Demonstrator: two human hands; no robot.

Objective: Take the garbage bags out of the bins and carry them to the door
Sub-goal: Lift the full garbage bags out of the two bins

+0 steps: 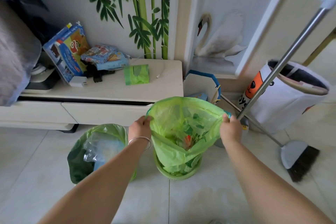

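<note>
A green garbage bag (172,143) with scraps inside stands stretched open, raised partly out of a small green bin (179,173) on the floor. My left hand (140,128) grips the bag's left rim and my right hand (230,129) grips its right rim. To the left sits a second bin lined with another green garbage bag (109,131), holding clear plastic and other waste; my left forearm crosses in front of it.
A low white cabinet (163,85) behind the bins carries toy boxes (71,52) and a pack of green bags (136,76). A broom (301,162) and dustpan handle (283,65) lean at the right beside a white fabric basket (291,100). The floor is pale tile.
</note>
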